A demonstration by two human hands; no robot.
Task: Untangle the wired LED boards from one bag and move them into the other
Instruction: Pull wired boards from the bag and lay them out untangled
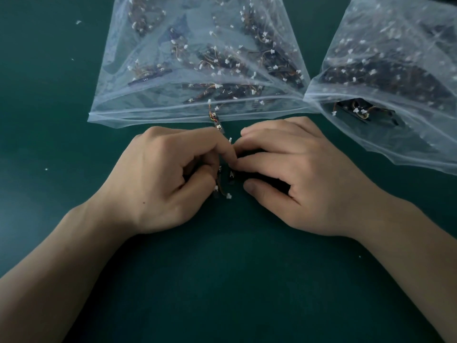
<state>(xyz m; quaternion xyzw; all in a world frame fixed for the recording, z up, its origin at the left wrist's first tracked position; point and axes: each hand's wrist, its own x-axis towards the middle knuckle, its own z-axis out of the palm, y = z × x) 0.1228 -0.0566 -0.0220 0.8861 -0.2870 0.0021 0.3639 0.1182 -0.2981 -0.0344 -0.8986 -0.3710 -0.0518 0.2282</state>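
Fingers of left hand and right hand were pinched on a tangle of wired LED boards between them on the bench, just short of the near bag mouth: untangling looked underway, next needing one board teased free for the other bag beyond the right fingers.

Clear bluish bags hold black boards with white connectors, orange wires, on dark green table.

Green table (left bag, right bag)

Tangled LED boards before clear bag
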